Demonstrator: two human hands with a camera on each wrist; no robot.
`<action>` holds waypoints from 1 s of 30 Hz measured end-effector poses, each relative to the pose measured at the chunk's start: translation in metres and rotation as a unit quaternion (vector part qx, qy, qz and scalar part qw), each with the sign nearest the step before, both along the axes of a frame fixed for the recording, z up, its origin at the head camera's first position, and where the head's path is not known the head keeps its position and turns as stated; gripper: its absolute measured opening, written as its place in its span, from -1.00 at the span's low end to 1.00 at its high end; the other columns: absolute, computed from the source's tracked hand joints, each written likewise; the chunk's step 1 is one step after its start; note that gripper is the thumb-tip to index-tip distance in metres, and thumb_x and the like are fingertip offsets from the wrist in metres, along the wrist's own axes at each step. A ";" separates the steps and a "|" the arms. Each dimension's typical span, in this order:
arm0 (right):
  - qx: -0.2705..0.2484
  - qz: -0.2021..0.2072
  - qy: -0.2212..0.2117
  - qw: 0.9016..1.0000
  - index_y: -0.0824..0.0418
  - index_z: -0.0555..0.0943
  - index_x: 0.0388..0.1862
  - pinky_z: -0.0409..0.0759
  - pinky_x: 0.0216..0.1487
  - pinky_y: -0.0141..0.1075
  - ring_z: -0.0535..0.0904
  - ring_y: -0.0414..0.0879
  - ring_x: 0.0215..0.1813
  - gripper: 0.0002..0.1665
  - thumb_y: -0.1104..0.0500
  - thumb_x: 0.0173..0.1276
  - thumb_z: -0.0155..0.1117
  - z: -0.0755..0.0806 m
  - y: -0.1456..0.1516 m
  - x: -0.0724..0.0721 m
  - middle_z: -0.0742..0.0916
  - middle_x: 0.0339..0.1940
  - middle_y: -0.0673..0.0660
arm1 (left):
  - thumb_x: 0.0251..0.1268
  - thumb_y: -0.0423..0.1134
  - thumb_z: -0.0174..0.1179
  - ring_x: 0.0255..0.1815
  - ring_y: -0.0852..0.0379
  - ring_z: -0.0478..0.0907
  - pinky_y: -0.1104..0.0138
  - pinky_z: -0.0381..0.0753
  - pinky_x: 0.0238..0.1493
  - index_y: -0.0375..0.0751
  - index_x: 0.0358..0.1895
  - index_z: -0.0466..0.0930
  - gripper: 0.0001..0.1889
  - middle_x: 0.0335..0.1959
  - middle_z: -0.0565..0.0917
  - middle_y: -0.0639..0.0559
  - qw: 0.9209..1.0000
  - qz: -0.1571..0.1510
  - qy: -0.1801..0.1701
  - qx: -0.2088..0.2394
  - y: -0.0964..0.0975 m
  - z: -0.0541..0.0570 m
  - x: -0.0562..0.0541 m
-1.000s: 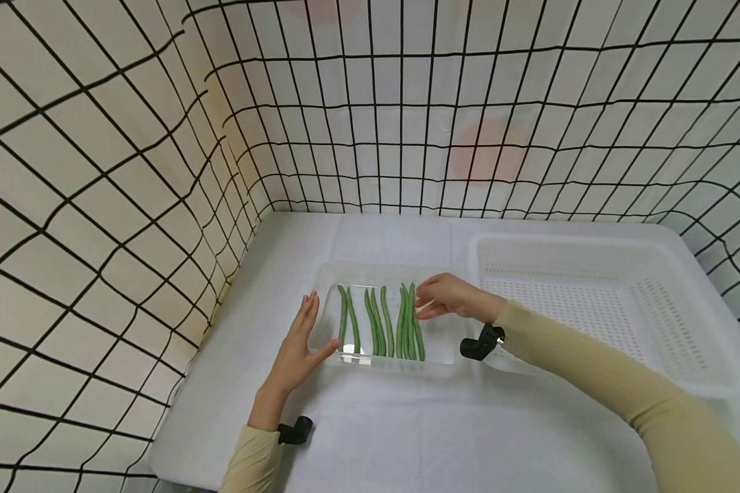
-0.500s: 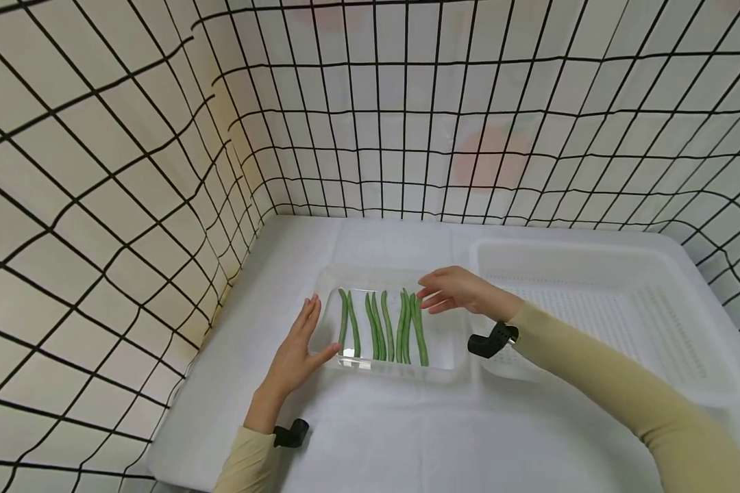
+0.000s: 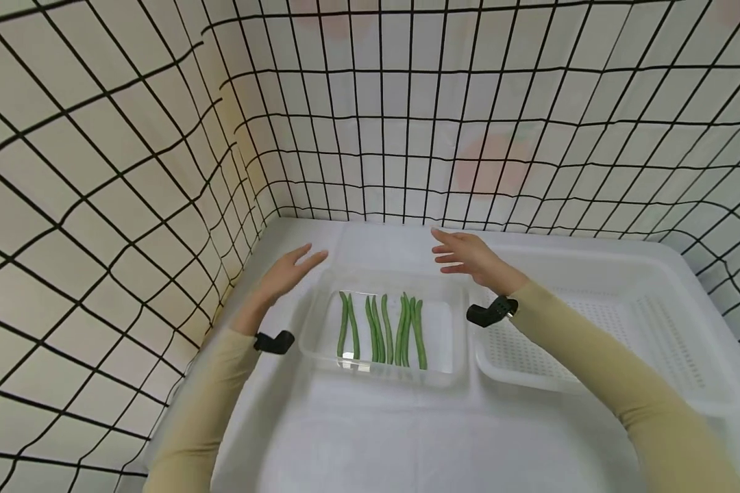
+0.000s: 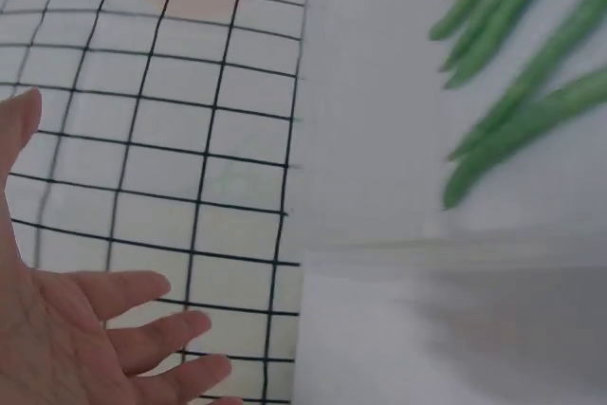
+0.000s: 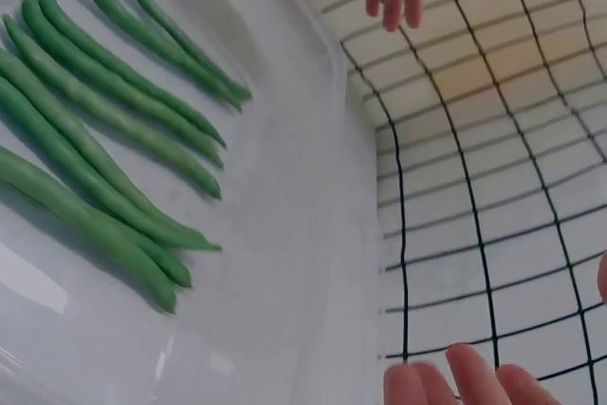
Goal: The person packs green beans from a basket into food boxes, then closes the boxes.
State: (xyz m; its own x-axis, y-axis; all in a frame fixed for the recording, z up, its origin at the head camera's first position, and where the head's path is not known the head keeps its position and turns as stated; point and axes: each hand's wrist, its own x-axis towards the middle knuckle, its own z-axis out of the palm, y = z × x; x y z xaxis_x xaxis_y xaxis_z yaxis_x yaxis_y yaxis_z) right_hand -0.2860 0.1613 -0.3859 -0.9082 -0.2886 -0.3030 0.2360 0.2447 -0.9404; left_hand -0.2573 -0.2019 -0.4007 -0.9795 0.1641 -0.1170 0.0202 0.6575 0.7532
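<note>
Several green beans (image 3: 379, 330) lie side by side in a clear plastic container (image 3: 450, 342), roughly lengthwise away from me, in loose groups. My left hand (image 3: 286, 272) is raised beyond the container's left side, fingers spread and holding nothing. Above its far right corner is my right hand (image 3: 471, 256), its fingers apart and likewise holding nothing. In the left wrist view the left hand (image 4: 104, 339) shows its palm, with the beans (image 4: 512, 130) off to the right. The right wrist view has the beans (image 5: 104, 111) at left and right fingertips (image 5: 474, 377) at the bottom edge.
A white perforated basket (image 3: 518, 373) stands right of the container, partly under my right forearm. Black wire grid panels (image 3: 382, 116) rise at the back and sides. White cloth covers the table (image 3: 370, 445).
My right hand has moved up and away from the rightmost beans. My left hand has left the container's left rim and risen toward the back. The rightmost bean has settled slightly apart from its neighbours.
</note>
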 end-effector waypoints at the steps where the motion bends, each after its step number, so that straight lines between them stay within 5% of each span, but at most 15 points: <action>1: 0.000 -0.008 0.001 1.000 0.35 0.01 0.48 0.38 0.22 -0.05 0.27 0.21 0.35 0.01 -0.27 0.36 0.09 0.000 0.000 -0.008 0.35 0.36 0.36 | 0.22 0.44 -0.11 0.46 -0.16 -0.04 -0.08 0.01 0.35 -0.17 0.50 0.01 -0.04 0.48 0.07 -0.15 1.000 -0.007 -0.024 0.006 0.001 0.004 -0.016; 5: 0.035 -0.024 -0.017 0.999 0.32 -0.16 0.52 0.19 0.33 0.03 -0.02 0.19 0.47 0.14 -0.35 0.32 0.06 -0.006 -0.007 -0.037 0.08 0.50 0.30 | 0.13 0.53 -0.15 0.45 -0.22 -0.05 -0.10 0.01 0.34 -0.29 0.49 -0.03 0.08 0.48 0.04 -0.20 0.996 -0.021 -0.092 -0.005 0.014 0.008 -0.066; 9: 0.084 -0.027 -0.068 0.994 0.33 -0.38 0.50 -0.03 0.37 0.13 -0.23 0.22 0.50 0.25 -0.39 0.30 0.03 -0.024 -0.019 -0.062 -0.18 0.53 0.27 | 0.17 0.47 -0.09 0.46 -0.30 -0.18 -0.10 -0.01 0.35 -0.34 0.48 -0.06 0.06 0.48 -0.04 -0.31 0.990 -0.010 -0.129 -0.059 0.031 -0.009 -0.094; 14: 0.135 -0.062 -0.117 0.982 0.43 -0.49 0.43 -0.12 0.39 0.12 -0.30 0.33 0.46 0.31 -0.30 0.32 0.11 -0.060 -0.031 -0.074 -0.27 0.48 0.42 | 0.18 0.37 0.04 0.45 -0.36 -0.29 -0.20 -0.13 0.33 -0.33 0.48 -0.03 0.02 0.46 -0.16 -0.44 0.975 0.010 -0.163 -0.151 0.045 -0.050 -0.108; 16: 0.182 -0.075 -0.117 0.973 0.49 -0.42 0.44 -0.06 0.38 0.12 -0.27 0.35 0.46 0.33 -0.30 0.28 0.16 -0.076 -0.033 -0.072 -0.21 0.46 0.48 | 0.07 0.45 0.07 0.45 -0.34 -0.27 -0.22 -0.12 0.31 -0.28 0.49 -0.03 0.09 0.47 -0.19 -0.42 0.968 0.012 -0.163 -0.190 0.050 -0.064 -0.107; 17: 0.208 -0.083 -0.116 0.968 0.52 -0.36 0.44 -0.04 0.37 0.13 -0.26 0.35 0.45 0.34 -0.31 0.26 0.19 -0.085 -0.033 -0.070 -0.18 0.45 0.52 | -0.08 0.54 0.08 0.43 -0.36 -0.25 -0.25 -0.11 0.29 -0.33 0.48 -0.01 0.21 0.45 -0.18 -0.46 0.966 0.016 -0.157 -0.206 0.049 -0.084 -0.113; 19: 0.257 -0.087 -0.115 0.955 0.57 -0.27 0.43 -0.04 0.36 0.16 -0.28 0.38 0.44 0.38 -0.35 0.18 0.24 -0.100 -0.034 -0.068 -0.14 0.43 0.57 | -0.22 0.59 0.13 0.42 -0.36 -0.19 -0.23 -0.03 0.28 -0.34 0.47 0.01 0.30 0.44 -0.13 -0.46 0.959 0.024 -0.161 -0.230 0.049 -0.104 -0.115; 23: 0.296 -0.093 -0.120 0.943 0.59 -0.15 0.43 -0.06 0.35 0.19 -0.40 0.40 0.43 0.53 -0.45 -0.05 0.36 -0.126 -0.030 -0.074 -0.20 0.42 0.58 | -0.26 0.53 0.24 0.38 -0.35 -0.06 -0.12 0.12 0.27 -0.43 0.44 0.03 0.32 0.38 0.01 -0.48 0.944 0.036 -0.170 -0.280 0.049 -0.125 -0.118; 27: 0.361 -0.076 -0.087 0.925 0.65 -0.05 0.38 0.02 0.35 0.15 -0.27 0.44 0.42 0.47 -0.40 -0.04 0.39 -0.121 -0.029 -0.085 -0.03 0.41 0.59 | -0.01 0.35 0.25 0.42 -0.31 -0.09 -0.03 0.08 0.33 -0.42 0.46 -0.06 0.17 0.41 0.00 -0.44 0.936 0.025 -0.158 -0.314 0.053 -0.097 -0.107; 30: 0.431 -0.071 -0.047 0.898 0.72 0.04 0.31 0.18 0.27 0.08 0.04 0.44 0.31 0.35 -0.32 0.04 0.39 -0.098 -0.031 -0.091 0.20 0.27 0.62 | 0.03 0.29 0.28 0.41 -0.31 -0.07 -0.03 0.08 0.33 -0.41 0.45 -0.01 0.11 0.42 0.01 -0.41 0.946 0.011 -0.120 -0.302 0.058 -0.075 -0.113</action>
